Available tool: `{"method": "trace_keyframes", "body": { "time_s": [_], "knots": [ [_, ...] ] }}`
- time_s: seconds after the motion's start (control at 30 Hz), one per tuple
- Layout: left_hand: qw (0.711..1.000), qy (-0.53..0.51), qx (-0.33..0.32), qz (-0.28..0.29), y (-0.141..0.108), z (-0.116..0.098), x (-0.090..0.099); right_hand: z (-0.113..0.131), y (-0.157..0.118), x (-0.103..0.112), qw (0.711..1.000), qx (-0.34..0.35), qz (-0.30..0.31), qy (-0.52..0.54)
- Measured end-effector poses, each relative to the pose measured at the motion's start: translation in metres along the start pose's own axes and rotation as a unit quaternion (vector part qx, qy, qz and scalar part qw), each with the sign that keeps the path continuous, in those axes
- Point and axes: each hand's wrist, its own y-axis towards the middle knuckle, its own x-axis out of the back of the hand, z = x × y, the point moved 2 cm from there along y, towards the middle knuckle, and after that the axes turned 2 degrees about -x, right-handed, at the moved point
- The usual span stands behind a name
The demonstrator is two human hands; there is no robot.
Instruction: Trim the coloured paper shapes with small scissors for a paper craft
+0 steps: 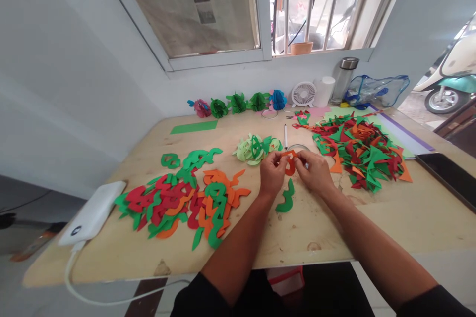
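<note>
Paper piece (291, 170), orange and curved

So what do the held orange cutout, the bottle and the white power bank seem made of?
Orange cutout: matte paper or thin card, by its flat colour and thin edges. Bottle: glass or plastic, see-through; lid probably metal, from its grey shine. Power bank: probably plastic, smooth with rounded edges.

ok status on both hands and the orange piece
Left hand, right hand both pinching orange cutout. Green wavy piece on table, clear of both hands.
</note>
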Motion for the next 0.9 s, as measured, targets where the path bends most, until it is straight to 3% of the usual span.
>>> {"method": "trace_keyframes", "body": {
  "time_s": [0.13, 0.27, 0.47, 0.67, 0.77, 0.9],
  "knots": [
    [0.993, -0.093, 0.069, 0.006, 0.004, 0.000, 0.000, -0.002, 0.003, 0.000, 0.994, -0.042, 0.038, 0.098],
    [0.980, -0.123, 0.127, 0.094, 0.005, -0.003, -0.001, -0.005, 0.006, 0.001, 0.976, -0.077, 0.047, 0.199],
    [0.968, -0.124, 0.156, 0.155, 0.003, -0.004, 0.001, -0.008, 0.009, 0.005, 0.949, -0.135, 0.042, 0.283],
    [0.944, -0.189, 0.191, 0.191, 0.004, 0.008, 0.001, -0.009, 0.008, 0.002, 0.926, -0.171, 0.045, 0.334],
    [0.947, -0.201, 0.192, 0.160, 0.006, 0.011, 0.003, -0.012, 0.010, 0.003, 0.924, -0.153, 0.053, 0.347],
    [0.968, -0.173, 0.179, 0.027, 0.012, 0.009, 0.011, -0.024, 0.013, 0.009, 0.959, -0.148, 0.006, 0.242]
  ]
}}
